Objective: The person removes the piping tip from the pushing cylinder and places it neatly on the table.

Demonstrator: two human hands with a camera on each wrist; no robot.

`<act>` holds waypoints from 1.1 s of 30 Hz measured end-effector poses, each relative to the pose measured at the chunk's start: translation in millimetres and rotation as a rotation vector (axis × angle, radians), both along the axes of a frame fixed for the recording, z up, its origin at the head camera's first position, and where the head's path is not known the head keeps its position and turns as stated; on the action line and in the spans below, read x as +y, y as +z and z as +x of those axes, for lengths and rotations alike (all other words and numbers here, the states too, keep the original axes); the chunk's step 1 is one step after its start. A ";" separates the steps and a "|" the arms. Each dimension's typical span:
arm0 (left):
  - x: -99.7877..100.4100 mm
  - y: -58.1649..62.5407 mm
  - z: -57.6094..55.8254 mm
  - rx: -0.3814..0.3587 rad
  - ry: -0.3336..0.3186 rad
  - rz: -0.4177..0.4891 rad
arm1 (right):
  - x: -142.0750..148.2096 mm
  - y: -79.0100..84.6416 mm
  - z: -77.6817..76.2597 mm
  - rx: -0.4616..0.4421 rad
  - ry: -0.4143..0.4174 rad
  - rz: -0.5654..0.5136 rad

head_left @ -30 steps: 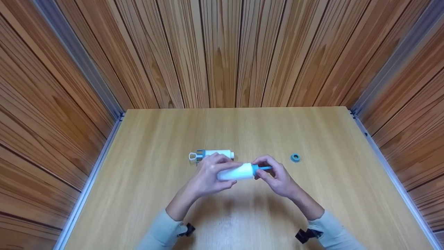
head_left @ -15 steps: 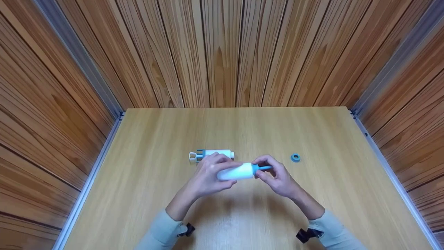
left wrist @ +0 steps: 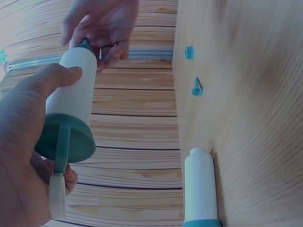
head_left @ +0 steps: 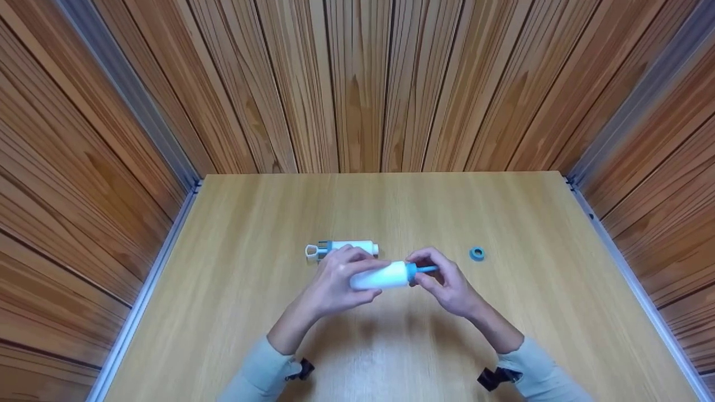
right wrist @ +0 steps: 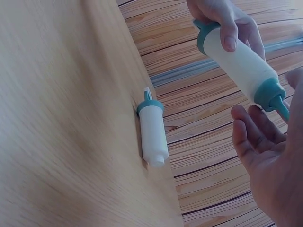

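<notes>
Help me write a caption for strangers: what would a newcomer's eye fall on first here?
Probably the white, teal-capped bottle held up by the left hand at the middle, with the right hand at its nozzle. Next, the second white bottle, lying on the table just beyond the left hand. Then the small teal ring, to the right of the right hand.

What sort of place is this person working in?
Probably an enclosed booth or workstation, judging by the wood-look panels on three sides, the metal frame at the corners and the wood-look tabletop between them. Whether a larger room surrounds it doesn't show.
</notes>
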State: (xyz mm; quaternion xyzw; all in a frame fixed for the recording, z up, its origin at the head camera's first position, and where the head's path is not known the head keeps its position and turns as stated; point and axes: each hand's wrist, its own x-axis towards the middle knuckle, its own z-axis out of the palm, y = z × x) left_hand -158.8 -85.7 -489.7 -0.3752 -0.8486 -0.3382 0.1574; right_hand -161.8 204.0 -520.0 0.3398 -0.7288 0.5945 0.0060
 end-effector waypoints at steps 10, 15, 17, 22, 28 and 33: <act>-0.2 0.6 1.2 -0.025 0.005 -0.003 | 0.0 -1.5 -0.5 -0.040 0.021 -0.007; 0.3 -0.1 0.7 -0.022 0.003 0.001 | -0.9 -1.4 0.7 -0.037 0.005 -0.010; 0.3 -0.1 0.8 -0.018 0.000 0.001 | -1.1 -1.5 1.9 -0.035 -0.001 -0.006; -0.2 -0.6 0.5 -0.022 -0.004 0.000 | -0.8 -1.8 3.2 -0.022 -0.021 0.014; 0.6 -0.4 0.7 -0.016 -0.002 0.005 | -1.5 -1.3 3.2 0.003 -0.036 0.009; 0.6 0.1 2.0 -0.030 0.003 0.005 | -1.4 -1.9 3.0 0.024 -0.021 -0.007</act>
